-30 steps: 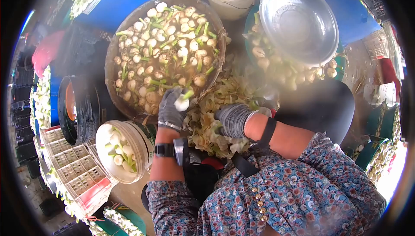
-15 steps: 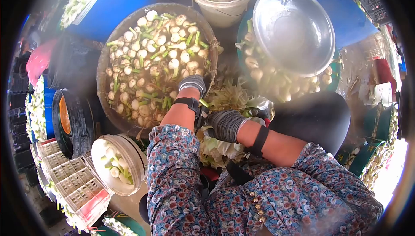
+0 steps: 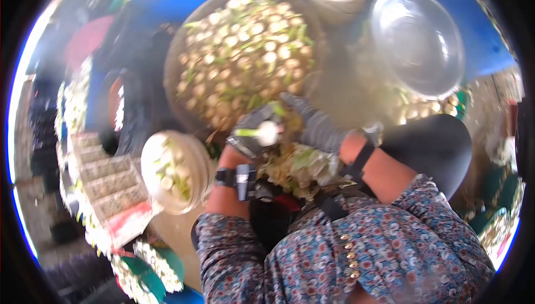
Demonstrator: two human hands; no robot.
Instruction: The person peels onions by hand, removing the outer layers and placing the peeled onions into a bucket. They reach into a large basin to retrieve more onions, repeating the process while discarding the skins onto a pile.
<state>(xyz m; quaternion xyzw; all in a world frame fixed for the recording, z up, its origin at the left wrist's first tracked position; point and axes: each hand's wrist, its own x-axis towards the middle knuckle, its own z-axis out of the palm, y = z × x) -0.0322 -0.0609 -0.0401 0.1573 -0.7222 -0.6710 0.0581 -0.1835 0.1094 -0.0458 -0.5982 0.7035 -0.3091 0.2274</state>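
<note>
My left hand [image 3: 253, 130], in a grey glove, is closed around a white onion-like bulb [image 3: 268, 133] with a short green stalk pointing left. My gloved right hand [image 3: 320, 125] is close by on the right, one finger stretched toward the left hand. Motion blur hides whether it holds anything. Just beyond both hands stands a large round tub [image 3: 174, 75] full of similar bulbs in murky water. Pale peelings and leaves [image 3: 301, 164] are heaped beneath the hands.
A white bucket of trimmed bulbs [image 3: 205, 159] stands at the left, beside pale plastic crates [image 3: 103, 162]. Behind the tub is another white bucket [image 3: 334, 6]. A metal basin [image 3: 418, 42] rests over more bulbs [image 3: 429, 109] at the right.
My left hand has come back from the tub with a bulb in it. My right hand has risen beside it. The view has shifted, so the containers appear farther right.
</note>
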